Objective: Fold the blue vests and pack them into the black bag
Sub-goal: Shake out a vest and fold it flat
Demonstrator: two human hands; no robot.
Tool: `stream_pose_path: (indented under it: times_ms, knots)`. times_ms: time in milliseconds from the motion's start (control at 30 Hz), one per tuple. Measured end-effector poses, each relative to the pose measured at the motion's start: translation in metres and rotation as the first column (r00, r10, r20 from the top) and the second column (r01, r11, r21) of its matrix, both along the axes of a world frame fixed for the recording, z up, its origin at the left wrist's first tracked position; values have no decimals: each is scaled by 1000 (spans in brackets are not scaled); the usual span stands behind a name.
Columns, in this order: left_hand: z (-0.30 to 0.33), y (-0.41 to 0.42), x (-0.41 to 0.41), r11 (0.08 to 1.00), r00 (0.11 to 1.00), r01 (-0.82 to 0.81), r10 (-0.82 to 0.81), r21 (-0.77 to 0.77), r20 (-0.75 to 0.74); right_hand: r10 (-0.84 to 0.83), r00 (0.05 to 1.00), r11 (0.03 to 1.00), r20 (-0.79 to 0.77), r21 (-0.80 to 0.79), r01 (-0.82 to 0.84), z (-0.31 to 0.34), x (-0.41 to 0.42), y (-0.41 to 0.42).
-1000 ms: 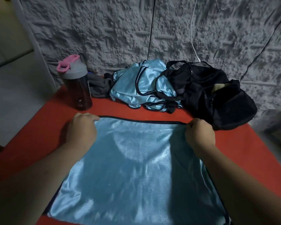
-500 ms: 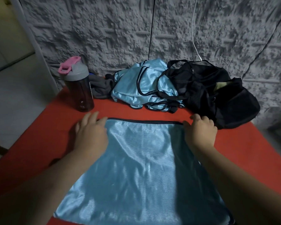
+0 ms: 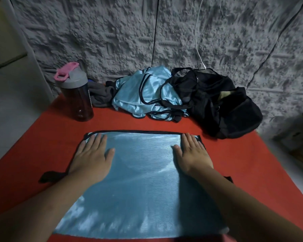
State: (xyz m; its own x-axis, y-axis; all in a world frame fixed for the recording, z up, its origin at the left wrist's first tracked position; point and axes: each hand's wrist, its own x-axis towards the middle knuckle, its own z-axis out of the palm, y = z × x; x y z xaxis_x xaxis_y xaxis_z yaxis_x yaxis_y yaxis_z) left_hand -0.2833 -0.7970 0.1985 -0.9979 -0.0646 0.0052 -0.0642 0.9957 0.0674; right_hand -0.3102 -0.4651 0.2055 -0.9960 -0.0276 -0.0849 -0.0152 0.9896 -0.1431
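Head cam: L hand (image 3: 91,155) & R hand (image 3: 192,153) lie flat, fingers straight, pressing blue vest (image 3: 142,180) on red table (image 3: 42,145); black bag (image 3: 222,103) at back right.

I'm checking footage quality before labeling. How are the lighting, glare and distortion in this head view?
Head view: dim overall; sheen glares on the flat blue vest and the vest pile; the black bag loses detail in shadow; wide-angle bending curves the red table edges; both hands stay sharp.
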Motion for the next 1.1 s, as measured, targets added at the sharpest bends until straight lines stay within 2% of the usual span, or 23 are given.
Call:
stream_pose_path:
  times_ms: [167,233,300,433,500,567,667,800,1100]
  knots:
    - [0,0,1,1000,1000,-2,2,11,12,-19,1000,1000,4,-17,19,-4,-6,4]
    - [6,-2,2,998,999,24,-26,54,38,-14,998,996,-54,-87,10,6,-1,2]
    - [18,-1,11,993,997,81,-81,85,-10,0,991,983,-136,-179,-25,22,16,-12]
    - [45,34,62,958,978,204,-188,201,-96,116,983,924,-140,-348,-159,47,82,-64]
    - [41,53,95,953,974,225,-215,205,-69,158,977,925,-142,-326,-197,35,115,-77]
    - [26,54,119,971,986,163,-167,177,6,120,987,959,-111,-246,-144,14,141,-70]
    - [8,30,133,993,996,77,-80,94,34,63,993,995,-99,-70,-70,-7,161,-31]
    - [9,-12,136,1000,999,4,-4,-3,34,38,993,999,-110,41,-34,-7,160,6]
    - [21,-63,142,973,963,-229,223,20,150,27,996,999,-88,46,-23,-7,160,6]
